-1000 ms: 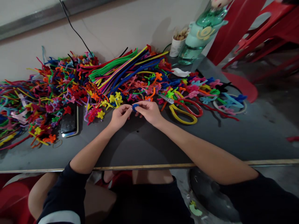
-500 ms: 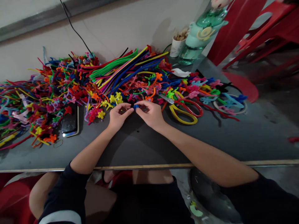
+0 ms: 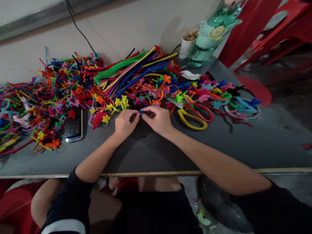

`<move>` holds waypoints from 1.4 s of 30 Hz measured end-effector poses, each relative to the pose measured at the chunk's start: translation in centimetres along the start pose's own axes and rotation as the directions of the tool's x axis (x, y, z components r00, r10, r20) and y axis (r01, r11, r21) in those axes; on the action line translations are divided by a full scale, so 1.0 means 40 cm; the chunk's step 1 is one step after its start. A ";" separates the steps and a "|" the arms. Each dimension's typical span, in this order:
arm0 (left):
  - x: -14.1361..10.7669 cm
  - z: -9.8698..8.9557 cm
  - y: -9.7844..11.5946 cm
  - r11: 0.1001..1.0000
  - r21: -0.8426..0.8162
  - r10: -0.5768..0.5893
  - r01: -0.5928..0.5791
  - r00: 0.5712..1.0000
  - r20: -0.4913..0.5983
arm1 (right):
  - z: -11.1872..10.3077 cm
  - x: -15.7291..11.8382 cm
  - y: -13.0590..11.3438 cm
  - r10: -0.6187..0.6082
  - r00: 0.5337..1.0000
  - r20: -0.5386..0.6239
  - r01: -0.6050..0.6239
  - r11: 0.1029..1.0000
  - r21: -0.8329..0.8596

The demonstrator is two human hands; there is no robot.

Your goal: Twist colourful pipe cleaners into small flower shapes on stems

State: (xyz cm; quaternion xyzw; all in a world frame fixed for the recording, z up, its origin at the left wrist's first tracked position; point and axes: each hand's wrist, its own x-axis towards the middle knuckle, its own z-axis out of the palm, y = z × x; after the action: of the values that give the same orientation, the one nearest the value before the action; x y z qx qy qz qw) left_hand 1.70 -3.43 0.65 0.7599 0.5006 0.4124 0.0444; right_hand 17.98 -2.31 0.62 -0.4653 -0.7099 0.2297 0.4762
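Note:
A small, bent piece of blue pipe cleaner (image 3: 142, 112) sits between my fingertips just over the table, mostly covered by them. My right hand (image 3: 159, 120) pinches it between thumb and forefinger. From the other side my left hand (image 3: 126, 123) closes thumb and finger on its left end. Behind my hands lie yellow pipe-cleaner flowers (image 3: 122, 102) and a bundle of straight pipe cleaners (image 3: 131, 71) in many colours. To the right of my right hand rest scissors (image 3: 195, 115) with one red and one yellow handle, blades partly among the pieces.
A heap of twisted pipe cleaners (image 3: 56, 87) spreads along the wall. A phone (image 3: 73, 126) lies left of my hands, near a rubber band (image 3: 60, 149). A paper cup of sticks (image 3: 187, 47) and a green bottle (image 3: 207, 39) stand at the back right. The table's edge (image 3: 151, 174) is close to me.
My left thumb and fingers, spread apart half a second ago, have come together at the blue piece. My right hand keeps its pinch. The view has shifted slightly.

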 end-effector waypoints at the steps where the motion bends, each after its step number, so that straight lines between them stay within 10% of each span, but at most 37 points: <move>1: 0.000 0.000 0.000 1.000 0.008 0.018 -0.018 1.000 -0.006 | 0.000 0.000 0.000 -0.006 1.000 0.003 0.006 1.000 0.000; 7: 0.008 -0.008 0.006 0.998 -0.055 0.041 -0.039 0.998 0.050 | -0.002 0.000 0.001 -0.015 1.000 0.014 0.015 1.000 0.027; 14: 0.018 -0.010 -0.001 0.853 -0.435 -0.177 0.288 0.944 0.278 | -0.008 0.007 0.002 0.094 0.989 0.112 -0.115 0.973 0.199; 20: 0.006 0.013 0.006 0.670 -0.592 -0.336 0.447 0.894 0.294 | 0.007 0.016 0.003 0.392 0.882 0.261 -0.470 0.695 0.544; 31: 0.006 -0.015 0.014 0.964 -0.205 -0.152 0.169 0.984 0.096 | -0.010 0.009 0.003 0.152 0.985 0.087 -0.168 0.961 0.221; 42: 0.001 -0.005 0.004 0.999 -0.024 -0.023 0.024 0.999 0.040 | -0.008 0.003 -0.006 0.118 0.991 0.058 -0.124 0.987 0.098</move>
State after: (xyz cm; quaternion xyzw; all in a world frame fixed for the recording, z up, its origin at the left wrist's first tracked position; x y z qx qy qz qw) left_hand 1.70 -3.53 0.88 0.7613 0.5036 0.4026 0.0684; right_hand 18.16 -2.37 0.98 -0.4765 -0.6799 0.3062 0.4657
